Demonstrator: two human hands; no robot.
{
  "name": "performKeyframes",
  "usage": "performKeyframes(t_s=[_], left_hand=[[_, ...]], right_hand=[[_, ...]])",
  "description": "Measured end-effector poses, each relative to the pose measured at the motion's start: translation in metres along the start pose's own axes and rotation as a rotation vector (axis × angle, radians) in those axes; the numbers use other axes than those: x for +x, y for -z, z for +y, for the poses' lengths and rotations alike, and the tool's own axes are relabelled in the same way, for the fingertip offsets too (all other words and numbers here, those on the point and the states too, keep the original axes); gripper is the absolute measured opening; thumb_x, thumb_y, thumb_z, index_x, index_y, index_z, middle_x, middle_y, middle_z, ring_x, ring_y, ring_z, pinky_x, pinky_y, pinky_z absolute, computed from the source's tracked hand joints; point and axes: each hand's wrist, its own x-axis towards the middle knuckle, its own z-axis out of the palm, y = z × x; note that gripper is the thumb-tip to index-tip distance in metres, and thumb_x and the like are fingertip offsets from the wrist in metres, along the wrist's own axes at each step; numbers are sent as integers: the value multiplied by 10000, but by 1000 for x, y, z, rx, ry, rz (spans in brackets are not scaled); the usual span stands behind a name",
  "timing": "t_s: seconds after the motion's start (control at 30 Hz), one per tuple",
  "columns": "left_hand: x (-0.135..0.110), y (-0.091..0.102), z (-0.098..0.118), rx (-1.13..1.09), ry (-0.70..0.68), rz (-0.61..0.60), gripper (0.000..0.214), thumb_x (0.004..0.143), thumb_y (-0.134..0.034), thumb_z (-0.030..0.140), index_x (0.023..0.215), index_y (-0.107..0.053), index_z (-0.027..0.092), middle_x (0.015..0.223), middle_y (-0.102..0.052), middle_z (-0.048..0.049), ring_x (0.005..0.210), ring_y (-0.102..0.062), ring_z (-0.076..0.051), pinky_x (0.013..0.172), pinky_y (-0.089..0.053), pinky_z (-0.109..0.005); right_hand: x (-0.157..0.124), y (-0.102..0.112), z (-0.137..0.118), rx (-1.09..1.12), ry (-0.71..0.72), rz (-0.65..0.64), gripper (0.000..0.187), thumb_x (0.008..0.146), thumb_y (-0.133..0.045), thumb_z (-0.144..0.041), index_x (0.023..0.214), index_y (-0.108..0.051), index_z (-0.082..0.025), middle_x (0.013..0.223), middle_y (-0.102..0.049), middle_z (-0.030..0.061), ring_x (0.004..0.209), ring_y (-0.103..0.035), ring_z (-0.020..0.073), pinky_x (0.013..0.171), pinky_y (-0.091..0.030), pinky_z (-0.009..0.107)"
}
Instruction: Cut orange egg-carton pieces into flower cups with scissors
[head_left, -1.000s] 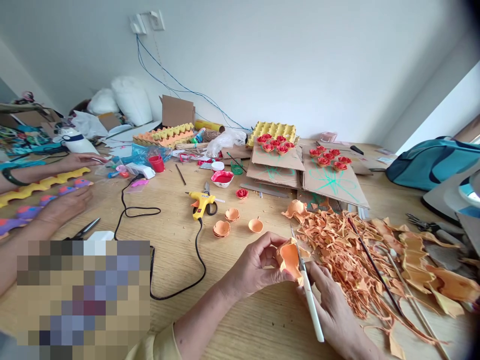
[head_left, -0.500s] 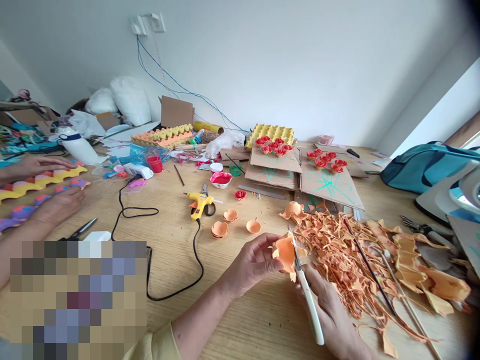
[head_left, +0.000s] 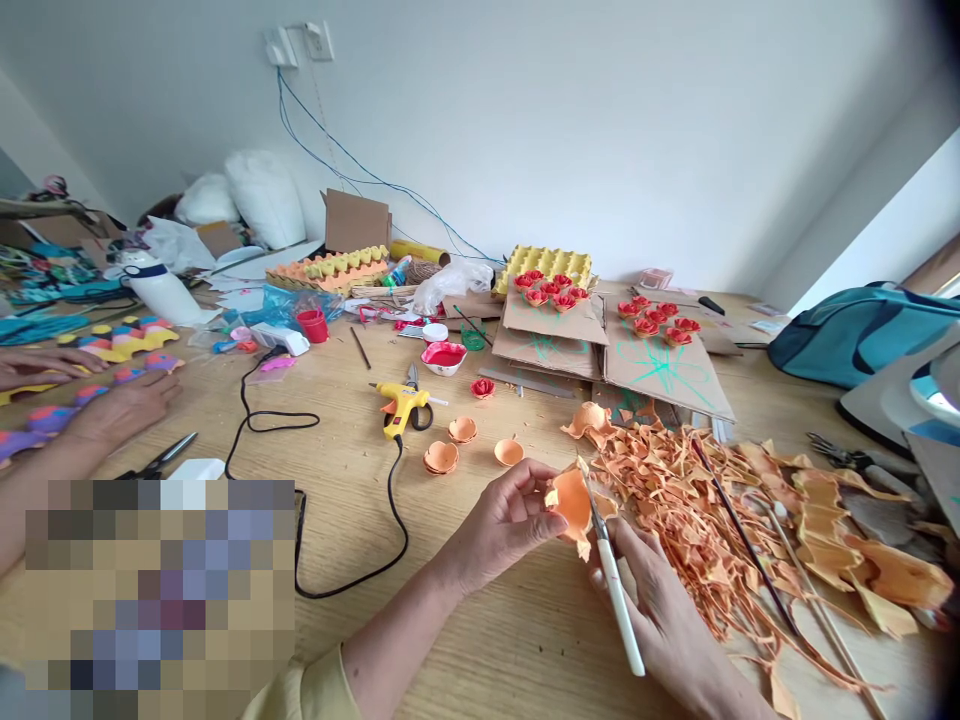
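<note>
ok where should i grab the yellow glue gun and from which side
Grip the yellow glue gun by its handle, probably from your near side. It lies with its nozzle pointing left and the handle reaching toward you, the black cord leaving the handle's end. I'd avoid the nozzle and lift gently, as scissors lie partly covered by the gun.

Along the counter's (head_left: 352,480) far edge, by the wall: cardboard box (head_left: 356,222) standing; yellow roll (head_left: 418,253) just right of it; bulging white sacks (head_left: 266,195) toward the far left corner. White bottle (head_left: 161,292) toward the left end. Red bucket (head_left: 313,325) set in from the far edge. Teal bag (head_left: 855,330) near the far right corner. Blue wires (head_left: 282,95) trail down the wall.
</note>
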Motion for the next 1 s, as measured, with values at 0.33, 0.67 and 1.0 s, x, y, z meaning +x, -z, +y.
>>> performKeyframes(t_s=[0.33, 0.67, 1.0], left_hand=[[0, 4, 5, 12, 61, -1, 406, 717, -831, 364, 1024, -643, 175, 927, -593, -26, 866, -548, -142, 749, -446, -245], [-1, 12, -4, 7, 80, -123, 374, 752, -810, 324, 1052, -633, 188, 998, -635, -49, 947, -581, -163, 822, -469, -277], [0, 10, -4, 6, 32, -119, 383, 740, -822, 311, 1058, -652, 183, 1019, -630, -54, 969, -573, -170, 844, -461, -277]], right_hand=[[2, 3, -1, -92, 93, 94, 136, 911, -501, -367, 888, -547, -240, 873, -670, 43, 826, -632, 225, 761, -527, 365], [2, 3, 3, -164, 160, 80, 86, 900, -517, -316, 882, -475, -244, 842, -603, 34, 939, -600, 265, 885, -486, 452], [-1, 2, 9, -147, 177, 58, 133, 947, -471, -303, 836, -427, -243, 834, -565, 37, 936, -553, 255, 856, -475, 436]])
